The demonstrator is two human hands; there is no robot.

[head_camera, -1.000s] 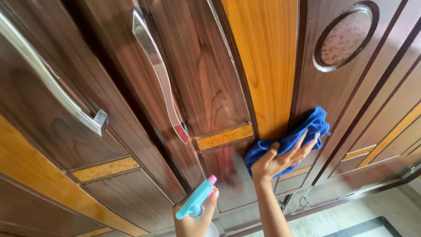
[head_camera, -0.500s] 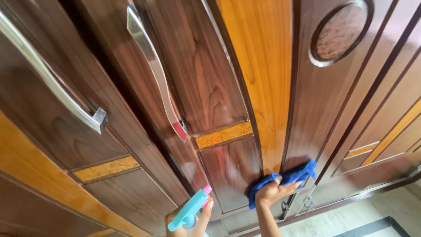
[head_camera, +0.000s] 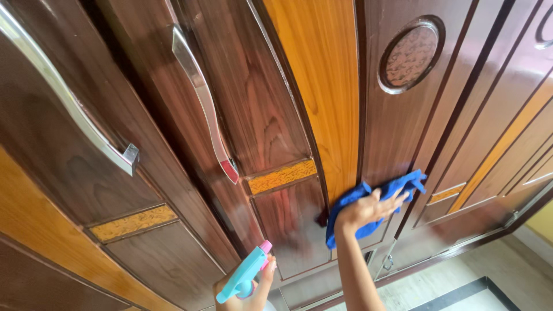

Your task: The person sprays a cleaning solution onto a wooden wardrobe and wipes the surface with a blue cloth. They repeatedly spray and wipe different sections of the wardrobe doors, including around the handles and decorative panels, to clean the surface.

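Two hands are in view, both entering from the 6 o'clock edge of the head view. Left hand (head_camera: 245,288) sits nearest the camera at about 7 o'clock; its fingers are wrapped closed around the neck of a spray bottle (head_camera: 245,277). The bottle has a turquoise head and a pink nozzle tip, with the nozzle aimed toward 1 o'clock at the wood surface. The lower body of the bottle is cut off by the frame edge.

Right hand (head_camera: 366,210) lies at about 5 o'clock from frame centre, at the end of a bare forearm rising from the bottom edge. Its fingers are spread flat and pressed on a blue cloth (head_camera: 368,210), pinning the cloth against the lower part of the wooden door (head_camera: 403,132). The cloth is bunched, extends past the hand toward 8 o'clock and 2 o'clock, and straddles the dark vertical groove between two panels. The two hands are well apart.

Farther up, an orange-toned vertical panel (head_camera: 317,86) runs from 12 o'clock downward. A small textured gold inlay (head_camera: 282,176) sits at centre. A curved chrome pull handle (head_camera: 204,103) lies at 11 o'clock, and a second chrome handle (head_camera: 69,109) at 9 o'clock. An oval carved medallion (head_camera: 411,55) sits at 1 o'clock. Pale floor (head_camera: 461,282) shows at 4 o'clock beyond the door base.
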